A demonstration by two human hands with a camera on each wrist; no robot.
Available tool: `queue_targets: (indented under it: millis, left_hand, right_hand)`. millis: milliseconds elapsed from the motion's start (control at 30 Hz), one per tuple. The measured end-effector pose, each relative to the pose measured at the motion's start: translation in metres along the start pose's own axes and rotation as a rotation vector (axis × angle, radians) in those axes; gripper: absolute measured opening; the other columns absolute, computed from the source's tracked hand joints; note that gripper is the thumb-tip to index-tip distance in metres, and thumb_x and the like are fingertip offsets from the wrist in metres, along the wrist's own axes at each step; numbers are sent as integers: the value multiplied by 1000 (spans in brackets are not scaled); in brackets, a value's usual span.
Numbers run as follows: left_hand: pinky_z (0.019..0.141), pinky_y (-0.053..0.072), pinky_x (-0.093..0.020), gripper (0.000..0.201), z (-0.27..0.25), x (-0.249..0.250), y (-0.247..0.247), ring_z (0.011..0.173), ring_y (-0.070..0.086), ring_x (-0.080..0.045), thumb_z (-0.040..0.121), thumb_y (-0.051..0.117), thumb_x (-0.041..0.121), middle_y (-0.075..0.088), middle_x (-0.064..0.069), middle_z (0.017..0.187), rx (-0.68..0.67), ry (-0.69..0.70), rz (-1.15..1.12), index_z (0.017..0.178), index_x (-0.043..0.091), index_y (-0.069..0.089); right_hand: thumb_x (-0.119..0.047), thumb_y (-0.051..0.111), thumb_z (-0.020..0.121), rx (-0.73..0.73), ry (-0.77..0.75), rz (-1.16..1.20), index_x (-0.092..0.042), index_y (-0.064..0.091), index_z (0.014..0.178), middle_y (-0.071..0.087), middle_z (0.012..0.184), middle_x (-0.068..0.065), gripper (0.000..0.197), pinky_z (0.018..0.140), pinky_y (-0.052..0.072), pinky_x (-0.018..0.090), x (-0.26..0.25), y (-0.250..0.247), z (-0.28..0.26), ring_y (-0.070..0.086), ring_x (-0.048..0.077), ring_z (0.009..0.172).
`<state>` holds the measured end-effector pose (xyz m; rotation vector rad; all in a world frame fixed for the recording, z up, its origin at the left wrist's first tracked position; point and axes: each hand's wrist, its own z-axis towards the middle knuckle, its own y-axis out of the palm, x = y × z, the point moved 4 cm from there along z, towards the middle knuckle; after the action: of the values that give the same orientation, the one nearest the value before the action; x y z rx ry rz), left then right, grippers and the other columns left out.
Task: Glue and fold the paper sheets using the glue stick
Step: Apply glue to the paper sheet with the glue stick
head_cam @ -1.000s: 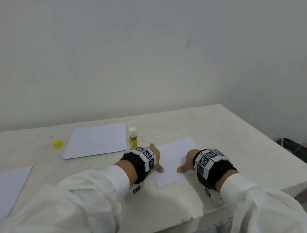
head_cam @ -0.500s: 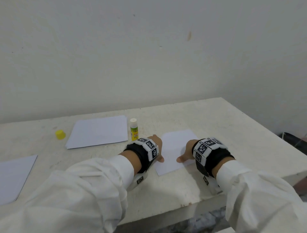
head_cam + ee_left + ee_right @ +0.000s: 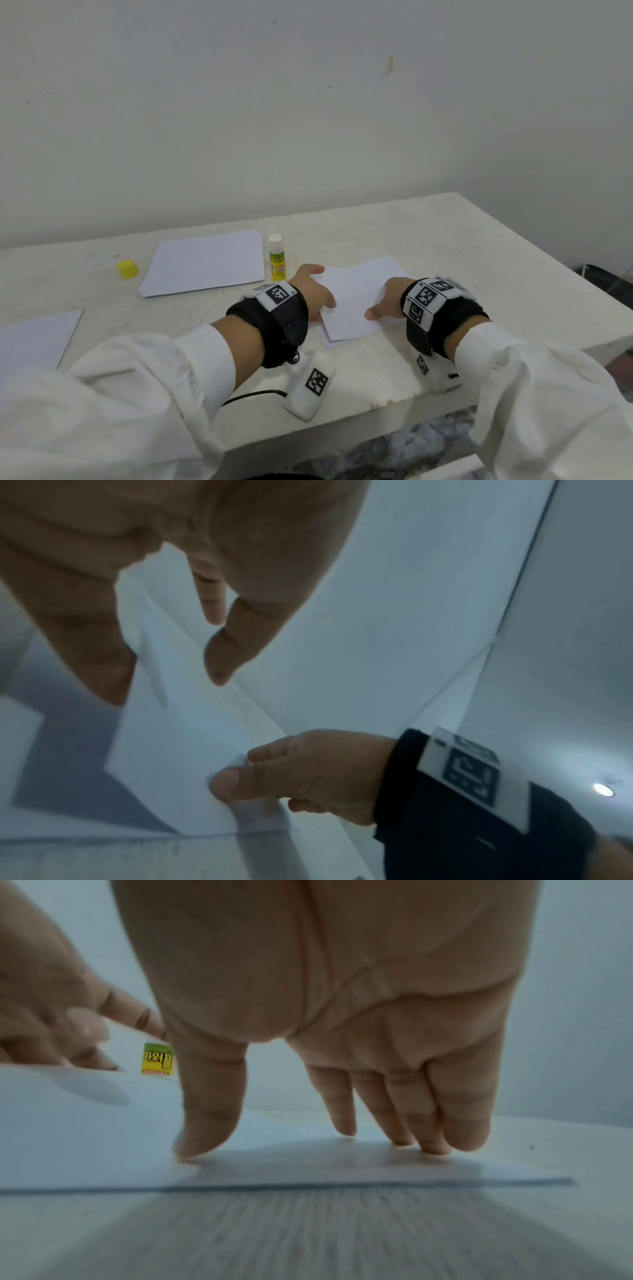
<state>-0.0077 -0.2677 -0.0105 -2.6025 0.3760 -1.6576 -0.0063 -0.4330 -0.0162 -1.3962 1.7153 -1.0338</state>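
Since a second ago both hands have slid up the folded sheet, away from its near edge, and the camera has tipped down, so everything sits lower in the head view.

Table (image 3: 479, 246): pale, fills the lower half of the head view.

Stack (image 3: 205, 262) of sheets: left of centre, flat, just beside the glue stick. Another sheet (image 3: 34, 339) lies at the left edge, partly cut off.

Folded sheet (image 3: 359, 298): centre of frame, flat between the two hands, with a lower layer showing at its near edge (the layers do not line up exactly).

Left hand (image 3: 313, 291): on the sheet's left edge. Its fingers (image 3: 226, 647) are spread and fairly straight, tips down on the paper; it grips nothing.

Right hand (image 3: 387, 299): on the sheet's right part. The right wrist view shows its fingers (image 3: 441, 1110) straight with their tips pressing the paper and the thumb down beside them. The left wrist view looks more like thumb and forefinger at the paper's corner; blurred, so I cannot tell whether it pinches.

Glue stick (image 3: 276, 257): upright, uncapped, just above the left hand, apart from it.

Cap (image 3: 127, 269): yellow, left of the stack, well apart from the stick.
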Motion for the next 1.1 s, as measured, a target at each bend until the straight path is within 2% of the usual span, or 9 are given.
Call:
queue_targets:
  millis: [100,167,300,467,600,733,833,1033,1100]
  left_hand:
    - [68,55,-39,42,-3,-8,-4,82,60,-27,87,48,-19,57,-16,103,-31,-108,-59,115,12,54]
    - [75,55,-37,31,-8,-12,-1,74,63,-21,91,46,-15,61,-11,88,-130,-177,2,105,10,58]
    - [83,53,-39,35,-8,-12,-6,96,66,-31,90,48,-16,58,-13,81,-131,-182,4,120,1,57]
    - [84,53,-39,35,-4,-14,-9,78,64,-33,88,48,-19,59,-19,87,-117,-186,-80,120,-7,55]
    - [92,51,-45,39,0,-15,-8,108,60,-43,86,46,-23,59,-24,108,-130,-181,-136,122,-10,52]
    - [64,58,-35,40,0,-14,-11,79,63,-34,86,45,-23,57,-18,91,-162,-176,-114,121,-6,53]
    - [47,56,-33,42,-4,-15,-16,77,61,-34,86,44,-25,56,-22,104,-209,-186,-111,121,-2,52]
    - [52,58,-30,58,-10,-29,-56,67,64,-28,83,55,-20,57,-15,101,-234,-144,134,134,7,49]
    - [56,59,-31,62,-13,-40,-83,69,65,-27,82,57,-18,58,-12,102,-222,-138,254,136,9,48]
  right_hand:
    - [-38,57,91,63,-58,56,-6,57,122,58,129,8,44,94,43,31,-2,-3,-16,56,24,115]
    - [-20,53,93,148,-158,111,-5,60,123,60,127,7,34,92,44,26,-7,-5,-31,56,22,116]
    - [-9,54,90,49,-413,214,-18,70,112,67,109,-4,29,79,42,15,-24,6,-65,57,8,93]
    - [-7,47,92,-118,-572,-71,-16,37,145,39,147,-1,54,104,33,26,-42,34,-84,43,17,126]
    - [-11,47,91,-22,-427,-201,-7,28,143,38,143,10,55,101,35,33,-38,34,-74,41,30,126]
    - [-27,49,91,33,-136,-312,-15,15,150,23,153,13,69,112,25,40,-10,29,-49,24,32,140]
    - [-27,53,93,25,-84,-336,-13,28,147,31,151,13,61,112,27,40,5,22,-37,31,31,138]
    - [-25,46,98,-76,-47,-411,-15,46,138,48,139,11,41,104,36,35,-2,17,-39,46,27,129]
    - [-29,41,99,-98,35,-400,-20,39,142,43,142,11,44,105,34,34,0,12,-36,43,27,130]
